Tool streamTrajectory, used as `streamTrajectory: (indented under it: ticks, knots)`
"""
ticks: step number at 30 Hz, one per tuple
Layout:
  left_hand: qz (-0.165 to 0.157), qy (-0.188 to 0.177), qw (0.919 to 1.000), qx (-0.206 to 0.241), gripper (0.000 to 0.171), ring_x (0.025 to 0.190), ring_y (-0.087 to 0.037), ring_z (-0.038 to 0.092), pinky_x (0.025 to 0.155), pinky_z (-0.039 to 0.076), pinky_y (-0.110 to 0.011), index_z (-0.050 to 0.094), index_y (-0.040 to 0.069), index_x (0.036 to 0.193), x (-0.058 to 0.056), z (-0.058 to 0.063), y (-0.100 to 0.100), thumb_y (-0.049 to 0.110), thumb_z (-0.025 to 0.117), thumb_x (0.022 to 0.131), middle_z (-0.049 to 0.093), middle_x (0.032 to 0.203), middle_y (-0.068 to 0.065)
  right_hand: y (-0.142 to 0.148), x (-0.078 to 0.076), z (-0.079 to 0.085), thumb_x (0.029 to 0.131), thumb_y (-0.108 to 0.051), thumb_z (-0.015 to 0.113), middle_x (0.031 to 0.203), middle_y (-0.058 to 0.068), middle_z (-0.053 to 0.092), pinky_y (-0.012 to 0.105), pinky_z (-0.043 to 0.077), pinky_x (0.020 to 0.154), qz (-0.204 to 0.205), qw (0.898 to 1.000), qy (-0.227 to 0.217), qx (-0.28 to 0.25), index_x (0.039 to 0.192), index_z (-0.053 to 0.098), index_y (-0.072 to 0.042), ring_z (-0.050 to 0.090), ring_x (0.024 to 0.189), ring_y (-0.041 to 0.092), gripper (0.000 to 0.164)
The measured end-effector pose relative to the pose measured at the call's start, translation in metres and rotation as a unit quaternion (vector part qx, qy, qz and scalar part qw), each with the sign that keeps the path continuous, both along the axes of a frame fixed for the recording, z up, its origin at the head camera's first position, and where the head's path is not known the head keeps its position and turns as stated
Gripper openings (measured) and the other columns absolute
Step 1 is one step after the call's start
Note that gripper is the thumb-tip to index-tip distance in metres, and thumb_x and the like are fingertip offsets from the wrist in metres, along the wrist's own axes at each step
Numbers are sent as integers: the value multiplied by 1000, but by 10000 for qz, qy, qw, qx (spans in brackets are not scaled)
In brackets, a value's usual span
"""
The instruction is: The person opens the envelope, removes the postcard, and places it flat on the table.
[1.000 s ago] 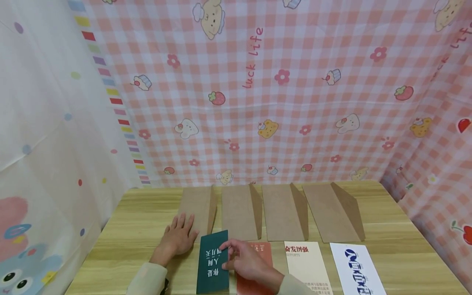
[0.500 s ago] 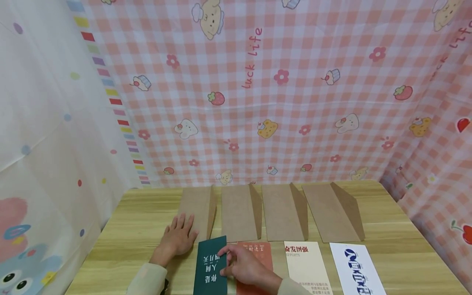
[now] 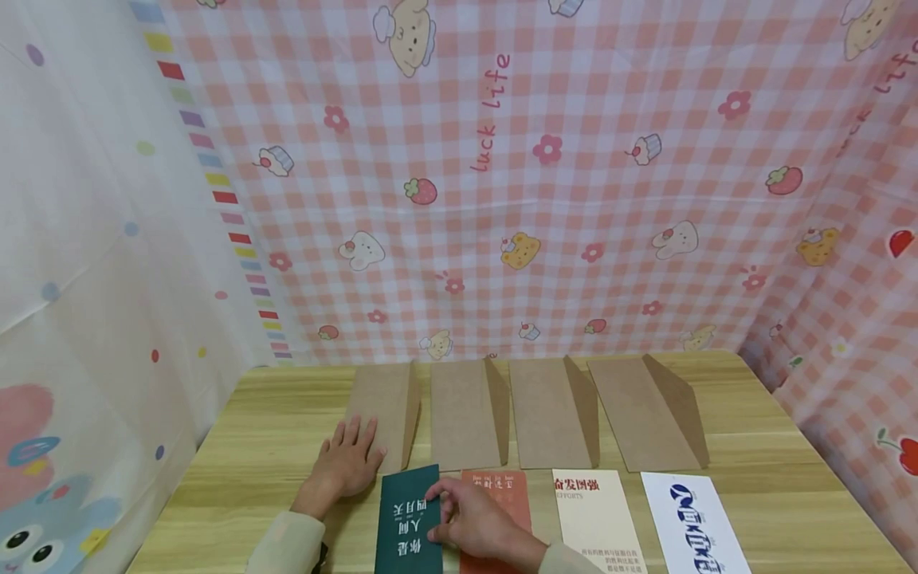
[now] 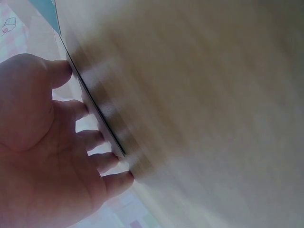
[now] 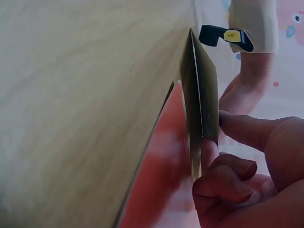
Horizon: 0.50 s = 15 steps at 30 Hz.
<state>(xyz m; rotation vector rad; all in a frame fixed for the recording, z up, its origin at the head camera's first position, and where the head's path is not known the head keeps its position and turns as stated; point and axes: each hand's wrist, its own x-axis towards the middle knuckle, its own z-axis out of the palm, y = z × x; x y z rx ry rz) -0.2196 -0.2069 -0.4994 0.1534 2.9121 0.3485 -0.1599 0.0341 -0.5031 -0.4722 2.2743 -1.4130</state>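
My left hand [image 3: 347, 462] lies palm down with spread fingers on the lower left part of the leftmost brown paper envelope [image 3: 383, 399]. That envelope's flap is raised along its right side. With thumb and fingers, my right hand [image 3: 473, 518] pinches the right edge of a dark green card [image 3: 409, 518] with white characters. In the right wrist view the green card [image 5: 205, 90] is edge-on and tilted above the table. An orange-red card [image 3: 512, 494] lies partly hidden beneath my right hand. The left wrist view shows my left fingertips [image 4: 124, 180] at the envelope's edge.
More brown envelopes [image 3: 466, 414] with flaps raised stand in a row to the right. In front of them lie a cream card [image 3: 595, 518] with red characters and a white card [image 3: 692, 518] with blue ones. A checked cloth [image 3: 459, 223] hangs behind the wooden table [image 3: 287, 399].
The green card, pinched in my right hand, has moved toward the near edge and slightly left. My right hand has shifted a little with it. My left hand has stayed in place.
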Motion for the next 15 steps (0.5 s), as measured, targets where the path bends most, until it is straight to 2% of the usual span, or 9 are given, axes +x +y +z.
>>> streamTrajectory:
  ticks: [7,15]
  knots:
    - [4,-38,10000,18,59,147,-51,11,113,16,-68,28,1,155,0,1,1,31,41,106,16,161,-29,3,1,-1,79,-6,82,66,-3,58,21,41,60,169,9994,306,66,113,63,-11,52,60,8,40]
    - [-9,-22,10000,40,59,147,-52,11,113,15,-69,28,1,155,-1,0,0,31,41,106,16,161,-29,4,3,1,80,-7,81,67,-3,60,22,42,63,152,9994,249,180,112,63,-12,54,61,8,37]
